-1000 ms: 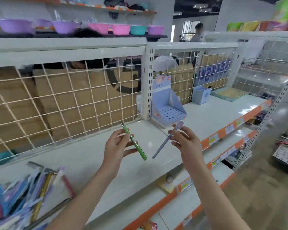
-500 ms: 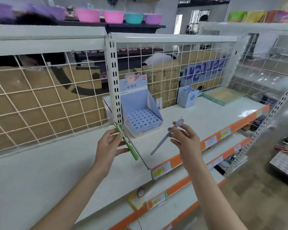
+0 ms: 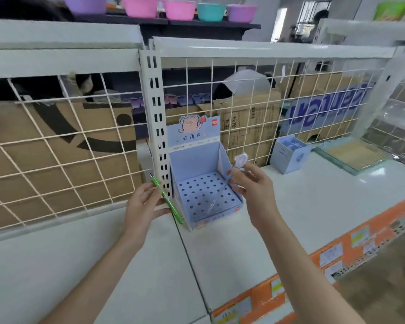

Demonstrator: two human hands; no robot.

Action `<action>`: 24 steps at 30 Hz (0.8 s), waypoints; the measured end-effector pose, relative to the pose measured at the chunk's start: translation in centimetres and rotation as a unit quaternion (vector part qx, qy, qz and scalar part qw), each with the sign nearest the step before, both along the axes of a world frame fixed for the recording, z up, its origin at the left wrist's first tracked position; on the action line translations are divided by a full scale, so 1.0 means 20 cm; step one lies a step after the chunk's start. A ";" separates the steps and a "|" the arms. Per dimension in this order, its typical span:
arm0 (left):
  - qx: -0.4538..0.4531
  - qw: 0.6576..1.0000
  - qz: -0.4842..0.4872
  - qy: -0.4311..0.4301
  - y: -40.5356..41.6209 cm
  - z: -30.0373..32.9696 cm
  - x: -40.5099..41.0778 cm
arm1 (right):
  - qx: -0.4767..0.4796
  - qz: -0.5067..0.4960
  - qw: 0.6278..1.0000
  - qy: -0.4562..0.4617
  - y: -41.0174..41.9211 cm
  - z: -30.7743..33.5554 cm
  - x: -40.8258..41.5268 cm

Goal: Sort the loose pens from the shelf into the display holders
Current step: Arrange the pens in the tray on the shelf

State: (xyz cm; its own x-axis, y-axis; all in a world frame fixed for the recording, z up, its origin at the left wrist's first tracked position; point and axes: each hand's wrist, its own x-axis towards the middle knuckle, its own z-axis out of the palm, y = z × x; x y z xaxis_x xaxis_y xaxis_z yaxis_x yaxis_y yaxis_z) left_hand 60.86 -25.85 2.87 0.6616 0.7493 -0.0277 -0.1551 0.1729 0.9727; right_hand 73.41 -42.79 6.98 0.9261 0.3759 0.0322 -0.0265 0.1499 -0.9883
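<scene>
Both hands are raised over the white shelf, each pinching a pen. Left hand grips a green pen between thumb and fingers; the pen slants from upper left to lower right, its lower tip just in front of the near left corner of the blue holder, its upper end against the slotted upright. Right hand pinches a pale clear pen near its top, thumb and fingertips closed on the barrel; a soft lilac topper sits above the fingers and the tip points down and left over the holder's perforated floor, close to the holes, though contact cannot be told. The holder stands at the seam between two shelf boards, its back card printed with a cartoon pig, and no pens show in its holes. Farther right, near the wire grid, stands a small blue box with dividers, and beyond it a flat tray lies at the far right. Cardboard cartons are stacked behind the grid. Pink, teal and purple bowls line a dark shelf above. Orange price strips run along the near shelf edge.
</scene>
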 end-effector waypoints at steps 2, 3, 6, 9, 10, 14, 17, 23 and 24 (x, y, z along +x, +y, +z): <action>-0.012 1.000 0.014 0.006 0.04 -0.01 0.06 | -0.011 0.016 1.000 -0.013 0.09 0.02 0.09; -0.014 1.000 0.020 0.010 0.06 -0.02 0.08 | -0.015 0.020 0.999 -0.020 0.14 0.02 0.12; -0.008 0.999 0.033 0.030 0.11 -0.06 0.13 | -0.017 0.035 0.999 -0.027 0.25 0.01 0.21; -0.010 0.998 0.049 0.046 0.13 -0.10 0.13 | -0.021 0.061 0.997 -0.043 0.36 -0.02 0.26; -0.012 0.997 0.056 0.048 0.14 -0.10 0.13 | -0.028 0.072 0.996 -0.054 0.39 -0.03 0.27; -0.014 0.996 0.078 0.044 0.13 -0.11 0.11 | -0.032 0.104 0.991 -0.080 0.49 -0.08 0.32; -0.017 0.993 0.109 0.035 0.11 -0.12 0.09 | -0.055 0.119 0.985 -0.113 0.53 -0.12 0.36; -0.013 0.986 0.164 0.036 0.04 -0.10 0.03 | -0.081 0.151 0.977 -0.125 0.57 -0.18 0.41; -0.011 0.985 0.170 0.036 0.03 -0.09 0.03 | -0.072 0.160 0.977 -0.125 0.56 -0.17 0.41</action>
